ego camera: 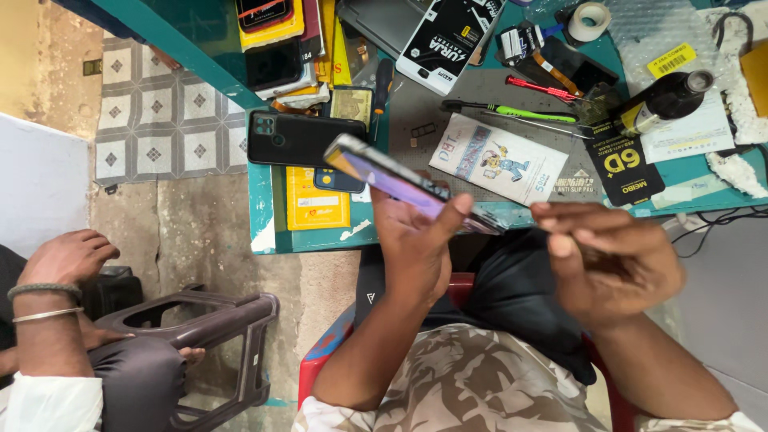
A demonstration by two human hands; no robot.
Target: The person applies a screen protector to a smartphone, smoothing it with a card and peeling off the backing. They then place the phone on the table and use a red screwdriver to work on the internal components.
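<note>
**Precariously held phone above a crowded repair bench**

Seen from above, a seated person's left hand [416,244] holds a slim smartphone with a purple-tinted glass face [400,182] tilted on edge, fingers wrapped under it and the thumb pressed on its upper side. The right hand [608,256] is at the phone's right end, blurred; its fingers look curled close together, and I cannot tell whether they pinch anything.

The phone hangs over the near edge of the teal bench [264,216], just above the lap. If the grip loosens it would likely fall to the concrete floor [192,232]. A black phone lying back-up [300,138], a green-handled screwdriver [512,112] and a dark bottle [664,100] lie near; a careless elbow could knock them off.

A second person's hand [68,258] rests at the left beside a brown plastic stool [208,336].
</note>
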